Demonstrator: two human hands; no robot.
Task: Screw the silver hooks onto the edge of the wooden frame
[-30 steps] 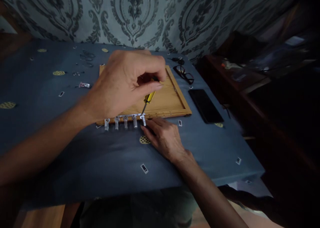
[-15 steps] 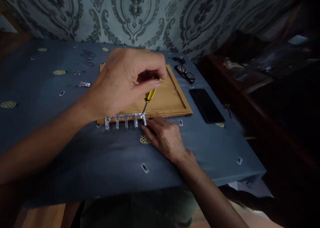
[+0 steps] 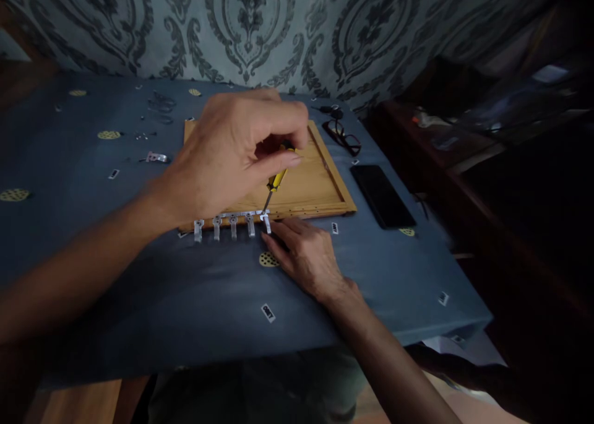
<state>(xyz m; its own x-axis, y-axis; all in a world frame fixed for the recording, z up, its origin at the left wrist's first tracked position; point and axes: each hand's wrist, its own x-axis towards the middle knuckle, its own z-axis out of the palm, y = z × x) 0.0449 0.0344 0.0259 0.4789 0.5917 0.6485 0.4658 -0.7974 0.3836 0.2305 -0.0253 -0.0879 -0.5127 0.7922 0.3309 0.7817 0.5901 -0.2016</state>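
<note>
My left hand [image 3: 245, 148] is closed round the handle of a small yellow-and-black screwdriver [image 3: 277, 181]. The screwdriver's shaft slants down, its tip meeting the base of a silver metal hook [image 3: 266, 222] at the near edge of a framed wooden panel [image 3: 315, 182]. Resting on the table, my right hand [image 3: 306, 254] pinches that hook's free end between thumb and fingers. Several similar metal hooks [image 3: 233, 226] stand in a row to the left along the same edge. My left hand and forearm cover much of the panel's left part.
On the blue patterned tablecloth [image 3: 185, 312], a loose metal hook [image 3: 156, 157] and small screws [image 3: 142, 136] lie to the left. A black phone [image 3: 383, 196] and eyeglasses [image 3: 341, 136] lie right of the panel. Behind hangs a patterned curtain [image 3: 297, 34].
Almost nothing differs. The whole view has shifted very slightly left, while both hands, the screwdriver and the hook keep their places on the panel.
</note>
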